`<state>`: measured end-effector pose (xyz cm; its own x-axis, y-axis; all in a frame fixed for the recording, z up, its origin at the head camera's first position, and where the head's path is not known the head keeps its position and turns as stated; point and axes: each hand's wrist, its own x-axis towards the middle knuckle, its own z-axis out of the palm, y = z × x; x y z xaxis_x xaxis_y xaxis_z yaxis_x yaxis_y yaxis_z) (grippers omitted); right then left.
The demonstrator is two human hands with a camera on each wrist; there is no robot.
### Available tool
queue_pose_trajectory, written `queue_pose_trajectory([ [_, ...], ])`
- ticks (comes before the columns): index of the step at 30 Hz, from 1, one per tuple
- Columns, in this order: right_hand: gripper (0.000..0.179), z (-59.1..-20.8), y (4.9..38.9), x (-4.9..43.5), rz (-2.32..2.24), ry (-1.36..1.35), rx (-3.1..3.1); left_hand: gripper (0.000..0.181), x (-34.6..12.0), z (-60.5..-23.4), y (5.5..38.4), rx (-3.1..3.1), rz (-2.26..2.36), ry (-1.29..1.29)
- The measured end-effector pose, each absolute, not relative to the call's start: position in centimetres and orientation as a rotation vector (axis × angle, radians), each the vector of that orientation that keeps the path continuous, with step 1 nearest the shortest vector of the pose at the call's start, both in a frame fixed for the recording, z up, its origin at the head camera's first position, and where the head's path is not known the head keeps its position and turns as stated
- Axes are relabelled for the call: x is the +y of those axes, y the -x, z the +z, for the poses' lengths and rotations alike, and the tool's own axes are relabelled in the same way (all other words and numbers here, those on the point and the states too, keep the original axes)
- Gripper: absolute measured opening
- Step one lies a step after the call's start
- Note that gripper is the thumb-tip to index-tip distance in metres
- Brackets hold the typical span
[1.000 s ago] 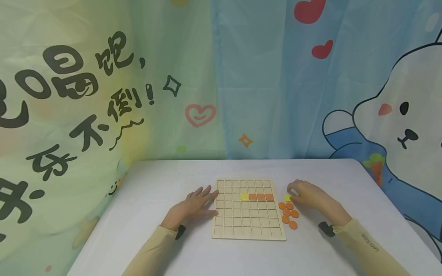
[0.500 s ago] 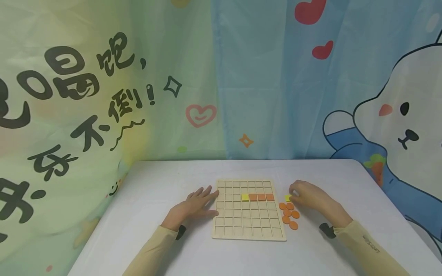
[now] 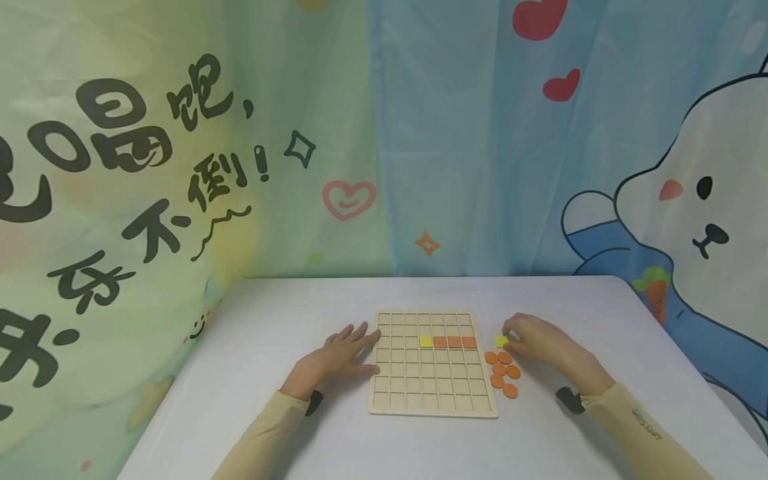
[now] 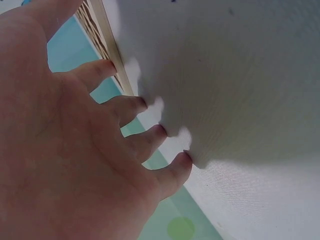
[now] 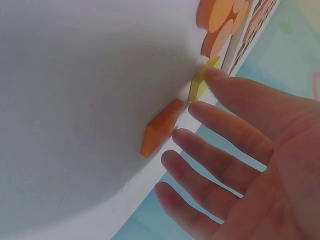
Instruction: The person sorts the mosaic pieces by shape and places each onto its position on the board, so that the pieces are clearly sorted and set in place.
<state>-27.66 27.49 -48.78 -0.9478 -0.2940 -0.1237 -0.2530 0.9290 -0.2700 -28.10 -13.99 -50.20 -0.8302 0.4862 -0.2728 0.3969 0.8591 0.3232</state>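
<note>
Yellow square [image 3: 501, 341] lies on the white table [image 3: 336, 440], just right of the wooden board [image 3: 429, 371] and near the round orange bits [image 3: 499, 369]. Our right hand [image 3: 537, 340] has its thumb and pointing finger at the square, but we can't tell if they pinch it. An orange block [image 5: 161, 129] sits close by. Our left hand [image 3: 333, 360] is spread flat, touching the board's left edge.

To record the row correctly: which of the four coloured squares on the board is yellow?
The yellow square is the leftmost of the row in the head view; the other three squares are orange.
</note>
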Motion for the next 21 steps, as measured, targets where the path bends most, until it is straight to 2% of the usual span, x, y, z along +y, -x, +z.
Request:
queue_pose_trajectory([
  [21, 0.023, -48.59, 27.51, 27.57, -0.369, 0.441, 2.938, 0.080, -14.04, -50.25, 28.20, 2.687, 0.357, -0.672],
])
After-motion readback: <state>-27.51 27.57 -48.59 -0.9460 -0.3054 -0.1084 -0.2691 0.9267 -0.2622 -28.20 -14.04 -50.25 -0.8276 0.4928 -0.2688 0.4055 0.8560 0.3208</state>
